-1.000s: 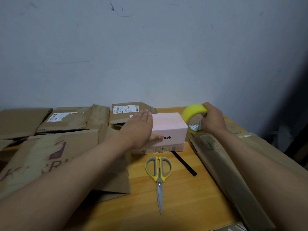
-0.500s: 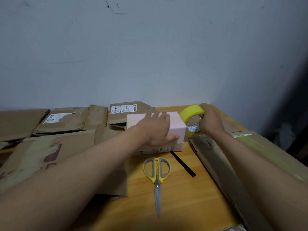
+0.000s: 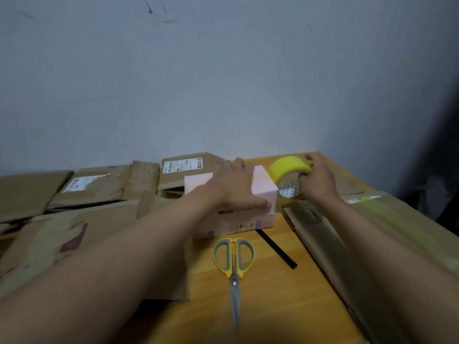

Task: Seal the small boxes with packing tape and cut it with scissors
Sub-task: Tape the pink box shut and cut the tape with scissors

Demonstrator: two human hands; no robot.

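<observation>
The left hand [image 3: 233,192] covers part of the pale pink cardboard box [image 3: 263,187]'s black lettering; shipping-label print is unreadably small.

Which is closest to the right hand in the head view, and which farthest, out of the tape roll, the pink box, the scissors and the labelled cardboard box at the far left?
From the right hand:
1. Tape roll, gripped in that hand.
2. Pink box, just left of the roll.
3. Scissors, nearer the camera, mid-table.
4. Labelled cardboard box, far left by the wall.
</observation>
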